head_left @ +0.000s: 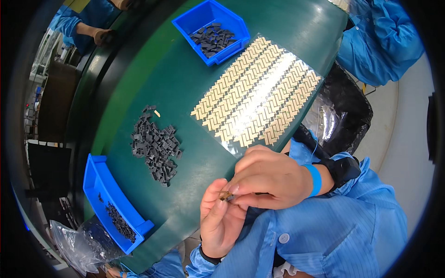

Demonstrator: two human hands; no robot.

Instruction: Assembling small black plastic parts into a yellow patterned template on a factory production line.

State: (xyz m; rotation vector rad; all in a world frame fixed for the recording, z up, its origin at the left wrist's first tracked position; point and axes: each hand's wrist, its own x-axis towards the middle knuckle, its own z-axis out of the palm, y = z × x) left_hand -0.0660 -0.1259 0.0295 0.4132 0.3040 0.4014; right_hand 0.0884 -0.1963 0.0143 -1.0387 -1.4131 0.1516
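Observation:
Close to my body, my left hand (pixel 223 222) and my right hand (pixel 273 178) meet over a tiny part (pixel 225 196). Thumb and fingertips of both hands pinch it; it looks tan and grey, with a thin strip sticking out, and the fingers partly cover it. To the left on the green table lies a loose pile of small dark grey rectangular pieces (pixel 156 147), with one tan piece (pixel 157 113) at its far edge. Just beyond my right hand is a clear sheet (pixel 229 147) carrying rows of tan pieces (pixel 245 69) in a zigzag pattern.
A blue bin (pixel 187 25) with dark pieces stands at the far side. Another blue bin (pixel 95 178) with smaller dark bits sits near left, beside a clear plastic bag (pixel 76 241). A black bag (pixel 354 111) lies right of the table (pixel 176 78). Co-workers' sleeves (pixel 380 41) show around it.

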